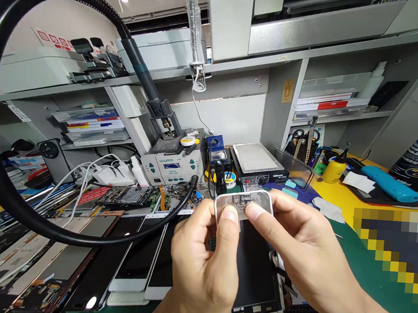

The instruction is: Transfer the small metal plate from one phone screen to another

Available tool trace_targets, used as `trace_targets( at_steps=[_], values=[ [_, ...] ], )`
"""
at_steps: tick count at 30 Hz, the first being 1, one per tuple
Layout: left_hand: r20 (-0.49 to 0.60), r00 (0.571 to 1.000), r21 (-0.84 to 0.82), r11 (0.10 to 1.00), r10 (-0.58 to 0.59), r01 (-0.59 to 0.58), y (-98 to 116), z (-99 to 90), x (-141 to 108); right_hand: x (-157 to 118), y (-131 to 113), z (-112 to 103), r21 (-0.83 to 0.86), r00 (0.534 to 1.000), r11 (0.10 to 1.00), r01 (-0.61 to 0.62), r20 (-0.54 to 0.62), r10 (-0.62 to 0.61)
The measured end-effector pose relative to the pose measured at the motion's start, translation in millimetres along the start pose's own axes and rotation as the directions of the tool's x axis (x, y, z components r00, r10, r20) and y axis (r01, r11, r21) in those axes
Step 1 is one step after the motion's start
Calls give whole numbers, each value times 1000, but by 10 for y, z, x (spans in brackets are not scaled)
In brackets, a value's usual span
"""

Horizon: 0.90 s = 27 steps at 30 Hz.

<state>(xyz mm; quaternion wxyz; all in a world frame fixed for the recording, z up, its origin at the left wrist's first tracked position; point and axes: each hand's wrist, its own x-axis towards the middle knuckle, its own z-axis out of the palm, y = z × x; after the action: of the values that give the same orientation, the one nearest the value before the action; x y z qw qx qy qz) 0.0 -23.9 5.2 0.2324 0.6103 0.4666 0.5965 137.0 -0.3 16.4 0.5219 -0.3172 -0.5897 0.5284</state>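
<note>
Both hands hold a small phone housing [244, 194] with rounded corners, a pale rim and a greyish face with faint dark marks. My left hand [204, 266] grips its left side, thumb pressed on the face. On the right side, my right hand [303, 244] pinches it, with the thumb lying across the dark marks near the top. The fingers behind the housing are mostly hidden. Below and partly behind the hands lies a phone with a black screen [256, 269], its lower metal edge exposed. I cannot tell whether it touches the housing.
A row of phones and screens [140, 252] lies on the left. A thick black hose [92, 239] loops across from the rework station [174, 166]. Behind stand a hot plate [257, 160] and circuit boards [127, 196]. A yellow bottle [334, 169] and blue-handled tool [389, 183] are at right.
</note>
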Motion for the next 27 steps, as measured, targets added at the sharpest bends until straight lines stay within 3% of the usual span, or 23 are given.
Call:
trace_targets(
  at_steps=[27],
  values=[
    [-38,994,144,985,103,-97,-1,-18,-5,5,0,-3,-56,1000,998,5,-12,-6]
  ],
)
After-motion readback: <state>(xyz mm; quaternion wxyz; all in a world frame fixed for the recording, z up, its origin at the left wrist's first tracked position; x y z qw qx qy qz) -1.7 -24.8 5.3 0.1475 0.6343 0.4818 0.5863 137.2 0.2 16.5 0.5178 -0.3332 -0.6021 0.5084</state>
